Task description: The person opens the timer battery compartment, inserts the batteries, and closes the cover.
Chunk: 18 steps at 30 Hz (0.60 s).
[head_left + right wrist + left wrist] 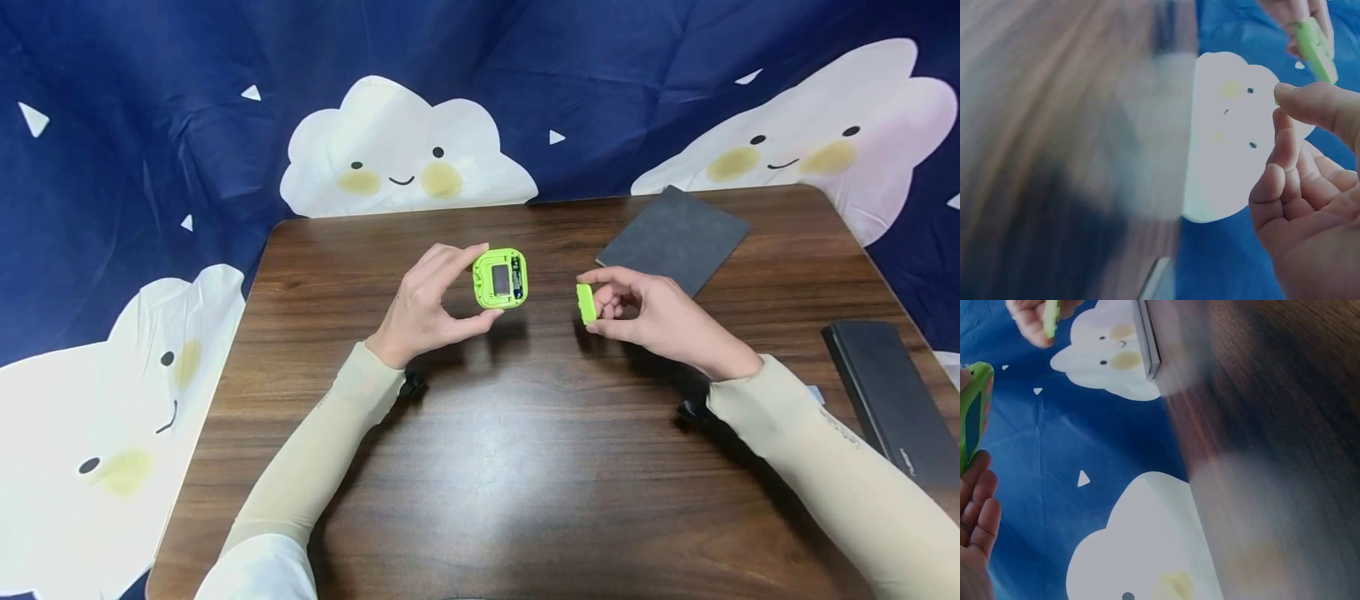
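Between thumb and fingers, my left hand [423,304] holds a lime-green, rounded-square electronic device [486,293] by its upper and lower edges, above the table. Its open back faces the head camera, with a dark rectangular panel in the middle and a dark battery [517,277] in a slot on the right. My right hand [667,321] pinches a small lime-green cover [587,304] by its two ends, a short way to the right of the device. In the left wrist view the cover [1051,319] appears edge-on at the top.
A dark grey flat notebook [675,237] lies at the back right of the wooden table [480,467]. Along the right edge lies a long black case [892,400]. A blue curtain [585,83] with white clouds hangs behind the table.
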{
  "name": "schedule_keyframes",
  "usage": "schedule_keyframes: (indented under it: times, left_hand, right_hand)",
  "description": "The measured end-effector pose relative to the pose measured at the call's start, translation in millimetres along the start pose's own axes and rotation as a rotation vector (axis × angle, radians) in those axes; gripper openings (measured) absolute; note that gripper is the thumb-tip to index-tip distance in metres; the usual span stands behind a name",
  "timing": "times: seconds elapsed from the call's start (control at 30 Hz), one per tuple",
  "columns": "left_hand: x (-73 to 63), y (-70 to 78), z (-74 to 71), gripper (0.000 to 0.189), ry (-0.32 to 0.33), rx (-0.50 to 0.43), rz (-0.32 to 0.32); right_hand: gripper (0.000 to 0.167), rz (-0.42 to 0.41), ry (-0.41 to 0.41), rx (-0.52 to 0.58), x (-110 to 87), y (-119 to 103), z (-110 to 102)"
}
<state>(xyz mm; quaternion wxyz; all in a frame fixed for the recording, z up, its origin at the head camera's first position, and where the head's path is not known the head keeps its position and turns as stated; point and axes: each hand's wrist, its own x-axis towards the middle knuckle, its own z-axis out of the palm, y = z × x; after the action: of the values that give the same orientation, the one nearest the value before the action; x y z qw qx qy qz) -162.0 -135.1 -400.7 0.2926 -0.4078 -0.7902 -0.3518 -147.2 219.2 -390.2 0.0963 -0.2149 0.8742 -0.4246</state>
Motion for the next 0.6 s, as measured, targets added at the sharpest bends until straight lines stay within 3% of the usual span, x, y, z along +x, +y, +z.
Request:
schedule_keyframes:
  times: [0.27,0.6]
  left_hand:
    - [-0.1,0.1,0.3,0.079,0.006,-0.002,0.01]
    - [1.2,3.7,-1.4,0.081,0.015,-0.023,0.014]
  right_hand:
    - [0.063,-0.019,0.014,0.116,7.1,-27.5,3.8]
    - [0.061,-0.072,0.05,0.154,15.1,-52.9,8.8]
